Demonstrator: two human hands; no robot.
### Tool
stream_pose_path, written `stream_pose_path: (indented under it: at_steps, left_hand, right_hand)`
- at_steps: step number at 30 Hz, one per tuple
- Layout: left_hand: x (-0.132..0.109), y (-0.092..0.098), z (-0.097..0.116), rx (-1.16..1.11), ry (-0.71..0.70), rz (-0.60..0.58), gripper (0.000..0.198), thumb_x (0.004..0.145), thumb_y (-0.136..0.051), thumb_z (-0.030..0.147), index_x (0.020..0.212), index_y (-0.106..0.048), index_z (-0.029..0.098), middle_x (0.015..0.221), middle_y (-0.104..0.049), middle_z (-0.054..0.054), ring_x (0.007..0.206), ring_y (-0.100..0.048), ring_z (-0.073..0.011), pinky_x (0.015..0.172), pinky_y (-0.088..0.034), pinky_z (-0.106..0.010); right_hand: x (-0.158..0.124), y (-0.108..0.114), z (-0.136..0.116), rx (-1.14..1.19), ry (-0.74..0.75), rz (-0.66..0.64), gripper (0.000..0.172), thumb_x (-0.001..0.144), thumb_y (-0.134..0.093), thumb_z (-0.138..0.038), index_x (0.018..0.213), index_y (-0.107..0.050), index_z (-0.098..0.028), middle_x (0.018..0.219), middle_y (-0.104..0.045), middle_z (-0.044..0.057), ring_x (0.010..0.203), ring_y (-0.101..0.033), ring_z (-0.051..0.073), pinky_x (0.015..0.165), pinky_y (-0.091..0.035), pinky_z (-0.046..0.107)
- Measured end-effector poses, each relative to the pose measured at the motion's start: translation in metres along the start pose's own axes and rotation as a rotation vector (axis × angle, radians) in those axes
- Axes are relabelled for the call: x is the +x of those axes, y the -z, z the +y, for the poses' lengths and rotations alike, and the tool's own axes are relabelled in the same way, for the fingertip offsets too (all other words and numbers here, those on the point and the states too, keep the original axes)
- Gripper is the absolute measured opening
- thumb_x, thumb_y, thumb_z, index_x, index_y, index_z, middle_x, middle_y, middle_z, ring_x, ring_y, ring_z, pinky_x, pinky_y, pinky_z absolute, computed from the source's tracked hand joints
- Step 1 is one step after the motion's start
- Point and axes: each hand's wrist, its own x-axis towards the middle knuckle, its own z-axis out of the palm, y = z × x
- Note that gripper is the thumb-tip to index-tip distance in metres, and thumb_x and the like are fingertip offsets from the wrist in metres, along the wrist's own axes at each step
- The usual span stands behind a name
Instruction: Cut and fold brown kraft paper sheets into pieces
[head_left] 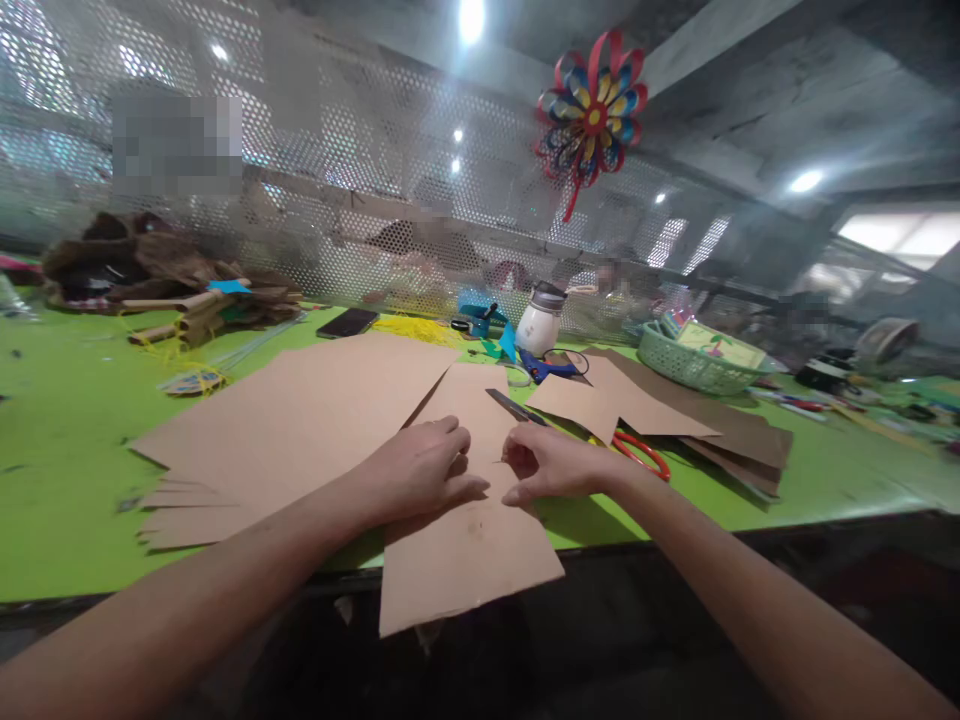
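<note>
A strip of brown kraft paper (472, 560) lies lengthwise before me, its near end jutting past the table edge. Resting on its left side is my left hand (427, 465), fingers bent and thumb stretched out apart from them, with nothing held. My right hand (555, 460) is over the strip's right edge, fingers curled and thumb apart, with no object visible in it. Just behind this hand lie scissors with orange handles (641, 455); the hand partly hides them. To the left, a stack of large brown paper sheets (300, 410) reaches under my left forearm.
More brown sheets (660, 400) lie at the right, near a green basket (701, 365). Behind the strip stand a white bottle (538, 322) and a blue glue gun (541, 366). A phone (348, 322) and yellow strands (416, 328) lie farther back on the green table (67, 480).
</note>
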Motion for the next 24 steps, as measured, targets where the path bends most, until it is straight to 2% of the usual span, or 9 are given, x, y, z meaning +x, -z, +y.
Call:
stream_pose_path:
  at_steps: [4,8,11,13,15,18,20,22,24]
  left_hand:
    - [0.002,0.003,-0.002,-0.009,0.054,-0.011,0.032,0.091,-0.049,0.045,0.087,-0.063,0.016,0.086,-0.061,-0.006,0.072,-0.058,-0.0199,0.062,-0.038,-0.030]
    - [0.000,0.008,-0.002,-0.092,0.046,-0.028,0.032,0.088,-0.051,0.046,0.085,-0.066,0.018,0.088,-0.063,-0.006,0.074,-0.058,-0.0194,0.063,-0.039,-0.029]
    - [-0.001,0.012,-0.002,-0.184,0.095,-0.021,0.036,0.086,-0.052,0.051,0.087,-0.067,0.019,0.084,-0.065,-0.005,0.071,-0.059,-0.0193,0.060,-0.039,-0.028]
    - [0.000,0.013,-0.006,-0.271,0.153,0.050,0.042,0.088,-0.048,0.056,0.094,-0.067,0.019,0.083,-0.067,-0.004,0.071,-0.060,-0.0195,0.060,-0.040,-0.028]
    - [0.003,0.015,-0.012,-0.348,0.204,0.215,0.047,0.090,-0.044,0.058,0.106,-0.064,0.019,0.086,-0.068,-0.004,0.073,-0.061,-0.0198,0.064,-0.043,-0.029]
    - [0.006,0.017,-0.023,-0.341,0.236,0.463,0.049,0.091,-0.042,0.056,0.114,-0.061,0.016,0.092,-0.067,-0.007,0.077,-0.061,-0.0202,0.070,-0.045,-0.031]
    - [0.007,0.017,-0.026,-0.271,0.235,0.497,0.048,0.091,-0.042,0.054,0.113,-0.061,0.016,0.093,-0.066,-0.007,0.078,-0.061,-0.0207,0.071,-0.045,-0.032]
    - [0.007,0.015,-0.026,-0.209,0.223,0.455,0.046,0.092,-0.042,0.052,0.112,-0.061,0.016,0.094,-0.065,-0.008,0.080,-0.060,-0.0213,0.072,-0.046,-0.034]
    - [0.006,0.013,-0.023,-0.173,0.194,0.401,0.045,0.092,-0.043,0.050,0.113,-0.061,0.015,0.097,-0.063,-0.008,0.081,-0.060,-0.0214,0.072,-0.047,-0.035]
  right_hand:
    - [-0.002,-0.007,0.002,0.194,-0.052,0.073,0.037,0.057,-0.083,-0.031,0.076,-0.053,-0.020,0.069,-0.054,-0.003,0.064,-0.047,0.014,0.056,-0.034,0.025]
    - [-0.008,-0.021,0.001,0.324,-0.084,0.186,0.023,0.068,-0.071,-0.020,0.070,-0.049,-0.020,0.064,-0.050,-0.005,0.059,-0.045,0.011,0.054,-0.034,0.024]
    - [-0.014,-0.026,0.003,0.466,-0.074,0.237,0.018,0.075,-0.066,-0.025,0.073,-0.048,-0.021,0.061,-0.049,-0.006,0.055,-0.047,0.010,0.051,-0.036,0.023]
    - [-0.017,-0.023,0.009,0.647,-0.066,0.319,0.022,0.074,-0.069,-0.032,0.075,-0.051,-0.020,0.059,-0.052,-0.006,0.052,-0.049,0.011,0.049,-0.038,0.023]
    - [-0.019,-0.014,0.022,0.816,-0.059,0.465,0.029,0.066,-0.078,-0.035,0.073,-0.054,-0.019,0.058,-0.056,-0.004,0.052,-0.052,0.011,0.050,-0.041,0.024]
    - [-0.021,0.010,0.055,0.877,-0.086,0.698,0.035,0.060,-0.083,-0.040,0.072,-0.057,-0.018,0.062,-0.060,-0.004,0.056,-0.054,0.011,0.055,-0.043,0.025]
    - [-0.021,0.028,0.082,0.882,-0.137,0.840,0.038,0.059,-0.084,-0.043,0.073,-0.058,-0.019,0.062,-0.059,-0.005,0.054,-0.052,0.009,0.055,-0.043,0.024]
    - [-0.021,0.044,0.110,0.880,-0.218,0.923,0.037,0.061,-0.085,-0.041,0.075,-0.058,-0.018,0.063,-0.058,-0.005,0.055,-0.053,0.010,0.056,-0.046,0.025]
    - [-0.019,0.054,0.134,0.875,-0.325,0.937,0.028,0.078,-0.075,-0.038,0.090,-0.062,-0.015,0.081,-0.064,0.000,0.066,-0.060,0.013,0.064,-0.052,0.029]
